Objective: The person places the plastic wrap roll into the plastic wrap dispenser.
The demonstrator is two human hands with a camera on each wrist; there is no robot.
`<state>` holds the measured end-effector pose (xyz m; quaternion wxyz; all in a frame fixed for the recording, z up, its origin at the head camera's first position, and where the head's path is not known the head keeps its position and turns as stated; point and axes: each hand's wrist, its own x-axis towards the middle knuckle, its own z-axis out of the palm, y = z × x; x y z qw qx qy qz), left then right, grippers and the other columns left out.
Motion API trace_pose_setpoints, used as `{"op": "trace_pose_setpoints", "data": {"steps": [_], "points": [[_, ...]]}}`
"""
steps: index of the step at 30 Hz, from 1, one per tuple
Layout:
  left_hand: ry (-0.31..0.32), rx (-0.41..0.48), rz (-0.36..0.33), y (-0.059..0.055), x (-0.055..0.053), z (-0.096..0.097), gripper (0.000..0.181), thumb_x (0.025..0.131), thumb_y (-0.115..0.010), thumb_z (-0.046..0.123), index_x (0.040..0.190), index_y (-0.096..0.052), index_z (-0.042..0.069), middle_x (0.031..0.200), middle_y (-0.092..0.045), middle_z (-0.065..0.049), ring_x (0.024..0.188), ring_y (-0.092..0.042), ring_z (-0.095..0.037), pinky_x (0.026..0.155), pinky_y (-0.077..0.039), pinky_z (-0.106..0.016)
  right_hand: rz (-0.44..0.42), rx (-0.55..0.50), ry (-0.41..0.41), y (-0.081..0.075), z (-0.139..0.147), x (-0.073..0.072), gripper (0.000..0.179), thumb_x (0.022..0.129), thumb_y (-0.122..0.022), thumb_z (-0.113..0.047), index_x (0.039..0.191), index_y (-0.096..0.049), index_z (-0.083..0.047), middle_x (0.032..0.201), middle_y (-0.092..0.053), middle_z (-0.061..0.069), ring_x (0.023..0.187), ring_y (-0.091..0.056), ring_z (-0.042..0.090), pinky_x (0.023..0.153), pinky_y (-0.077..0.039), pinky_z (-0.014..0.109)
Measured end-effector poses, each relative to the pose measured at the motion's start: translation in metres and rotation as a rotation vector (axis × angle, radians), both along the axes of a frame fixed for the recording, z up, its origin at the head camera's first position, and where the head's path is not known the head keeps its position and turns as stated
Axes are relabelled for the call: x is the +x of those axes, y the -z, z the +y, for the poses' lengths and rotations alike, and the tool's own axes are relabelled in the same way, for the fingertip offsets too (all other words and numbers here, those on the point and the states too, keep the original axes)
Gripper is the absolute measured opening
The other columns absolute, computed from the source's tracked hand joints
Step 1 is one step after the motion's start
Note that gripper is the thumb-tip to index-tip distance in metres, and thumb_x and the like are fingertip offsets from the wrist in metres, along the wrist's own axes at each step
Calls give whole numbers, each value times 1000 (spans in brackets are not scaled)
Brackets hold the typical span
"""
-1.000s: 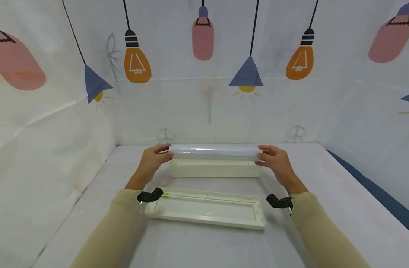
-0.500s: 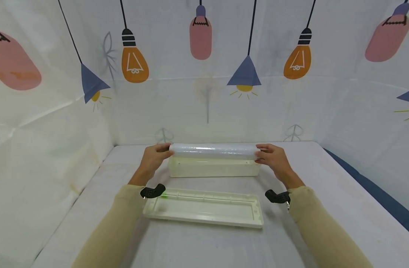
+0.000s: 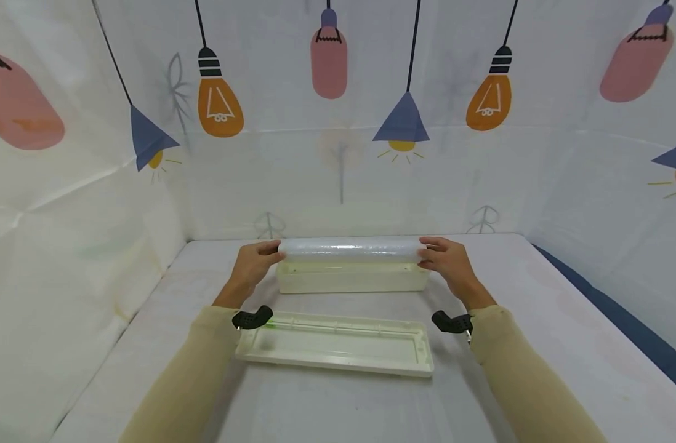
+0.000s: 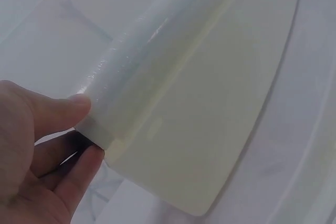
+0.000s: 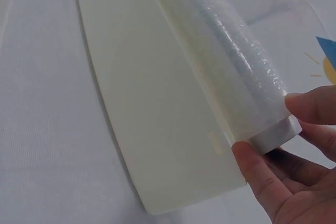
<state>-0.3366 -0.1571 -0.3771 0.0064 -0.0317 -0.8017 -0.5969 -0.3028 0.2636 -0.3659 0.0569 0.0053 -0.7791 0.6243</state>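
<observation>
A shiny roll of plastic wrap (image 3: pixel 349 248) lies lengthwise over the open top of a long cream box (image 3: pixel 351 283). My left hand (image 3: pixel 253 266) pinches the roll's left end between thumb and fingers, and my right hand (image 3: pixel 447 264) grips its right end likewise. In the left wrist view the thumb (image 4: pixel 79 107) presses on the film at the roll's end. The right wrist view shows the roll's pale core end (image 5: pixel 275 136) between thumb and fingers, close above the box's corner. The box's inside is mostly hidden beneath the roll.
Nearer to me, the cream lid (image 3: pixel 335 344) lies inner side up on the white table (image 3: pixel 349 406), slightly askew, with a small green mark at its left. A white sheet printed with lamps (image 3: pixel 338 184) hangs behind and at both sides.
Both hands keep hold of the roll of plastic wrap, which stays over the box with hardly any movement. The whole view has shifted slightly leftward.
</observation>
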Motion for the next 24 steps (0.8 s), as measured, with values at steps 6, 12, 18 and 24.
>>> {"op": "trace_pose_setpoints", "data": {"steps": [6,12,18,24], "points": [[0,-10,10,0,2,-1,49,95,-72,16,139,-58,1,137,-60,-16,131,-52,-27,110,-40,-42,-1,15,5,0,-1,-2,48,98,-66,-12,140,-52,8,136,-54,30,91,-68,18,84,-57,29],[1,6,22,1,3,0,48,94,-72,14,138,-59,-1,135,-61,-18,128,-54,-27,109,-42,-42,-12,16,4,-3,-3,-1,48,98,-66,-12,140,-52,7,137,-53,29,91,-68,17,85,-57,29],[12,14,39,4,2,-1,47,94,-72,14,136,-60,-1,133,-62,-18,126,-56,-27,107,-43,-42,-15,25,3,-4,-3,0,48,98,-66,-11,140,-52,8,136,-53,29,91,-67,18,84,-57,28],[24,18,57,4,2,-2,47,94,-71,12,137,-59,-4,133,-61,-20,126,-56,-29,107,-43,-42,-37,24,6,-6,-6,1,49,98,-67,-9,141,-51,7,137,-53,27,96,-65,21,86,-57,30]]}}
